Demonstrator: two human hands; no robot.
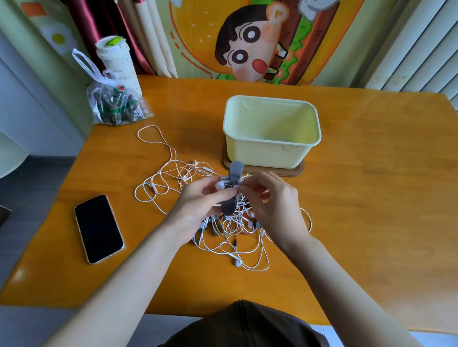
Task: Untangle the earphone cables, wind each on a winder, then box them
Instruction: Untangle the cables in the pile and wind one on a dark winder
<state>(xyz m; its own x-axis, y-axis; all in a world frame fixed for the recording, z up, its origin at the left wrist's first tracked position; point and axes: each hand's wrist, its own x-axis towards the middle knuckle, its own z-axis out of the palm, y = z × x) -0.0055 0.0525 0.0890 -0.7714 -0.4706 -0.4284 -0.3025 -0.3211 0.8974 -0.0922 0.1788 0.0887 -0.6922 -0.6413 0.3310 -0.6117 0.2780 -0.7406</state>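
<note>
A tangle of white earphone cables (170, 178) lies on the wooden table (359, 215), with a reddish cable mixed in near the middle. My left hand (199, 207) grips a grey clip-shaped winder (235, 171) upright above the tangle, with white earbuds at its middle. My right hand (272, 203) pinches the cable beside the winder. More grey winders (202, 228) lie under the tangle below my left wrist. A pale yellow box (271, 132) stands open on a brown lid just behind my hands; nothing shows inside it.
A black phone (99, 229) lies face up at the front left of the table. A clear plastic bag (116, 102) with dark contents and a paper cup (115, 57) stand at the back left corner. A cartoon curtain hangs behind the table.
</note>
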